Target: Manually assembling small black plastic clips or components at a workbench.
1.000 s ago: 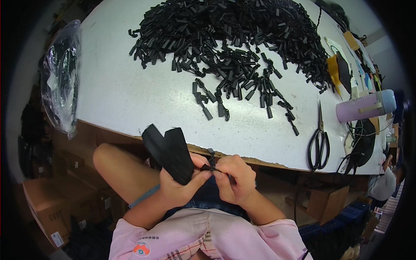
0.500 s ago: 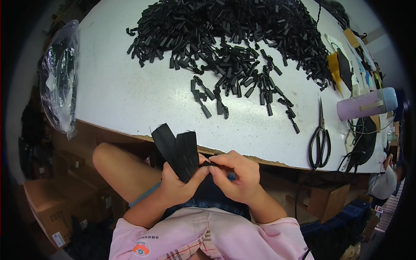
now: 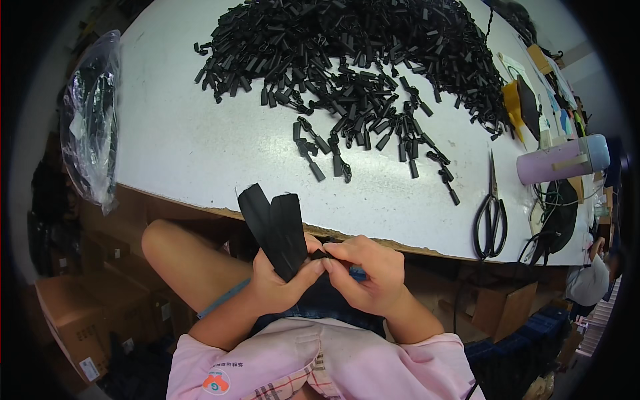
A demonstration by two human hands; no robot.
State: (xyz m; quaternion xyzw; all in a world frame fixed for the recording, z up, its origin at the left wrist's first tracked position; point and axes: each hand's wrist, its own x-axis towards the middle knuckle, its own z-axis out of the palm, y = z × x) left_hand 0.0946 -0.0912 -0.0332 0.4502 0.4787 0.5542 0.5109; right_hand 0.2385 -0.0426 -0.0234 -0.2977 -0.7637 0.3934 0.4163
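Over my lap, just before the table's near edge, my left hand [image 3: 285,279] is closed round a folded black fabric strip [image 3: 272,230], whose two frayed ends stick up in a V. My right hand [image 3: 368,272] is closed too, thumb and forefinger pinching a small dark piece of the same black material beside my left thumb. The fingertips of both hands nearly meet there, and they hide most of that piece. On the table beyond lies a large heap of small black zipper pulls [image 3: 360,80], with several loose ones nearer to me.
Black-handled scissors [image 3: 491,217] lie on the white table [image 3: 200,153] to the right, blades pointing away. Behind them are a lilac bottle [image 3: 557,162] on its side and cables. A clear plastic bag [image 3: 93,127] hangs over the left edge. Cardboard boxes [image 3: 87,313] stand below left.
Both hands have shifted very slightly to the right with the black strip. The dark piece between the fingertips is tilted up a little more. The things on the table have not moved.
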